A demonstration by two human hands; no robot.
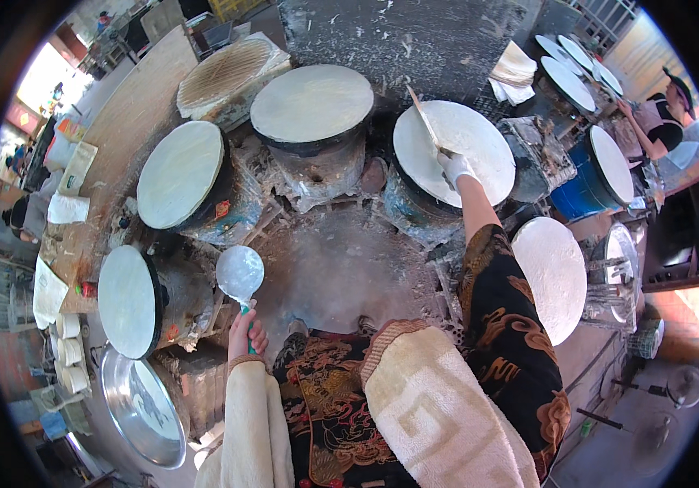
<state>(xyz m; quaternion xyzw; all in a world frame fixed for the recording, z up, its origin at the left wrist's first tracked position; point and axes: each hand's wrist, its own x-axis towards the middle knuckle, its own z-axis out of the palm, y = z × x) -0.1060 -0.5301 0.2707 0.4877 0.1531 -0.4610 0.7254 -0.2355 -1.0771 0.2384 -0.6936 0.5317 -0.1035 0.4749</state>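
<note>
My left hand (248, 332) is closed round the green handle of a ladle (239, 272), whose round bowl is coated white. The ladle is held over the floor, left of the middle. My right hand (457, 167), in a white glove, grips a long flat wooden spreader (424, 118). The spreader lies across a round griddle (479, 142) covered by a white layer of batter, at the far right of centre. The lower end of the spreader is partly hidden by my fingers.
More batter-covered griddles stand around me: one at the far middle (313, 102), two at left (180, 175) (128, 301), and one at right (551, 276). A metal basin (113, 407) of white batter sits lower left. A co-worker (660, 122) is at far right.
</note>
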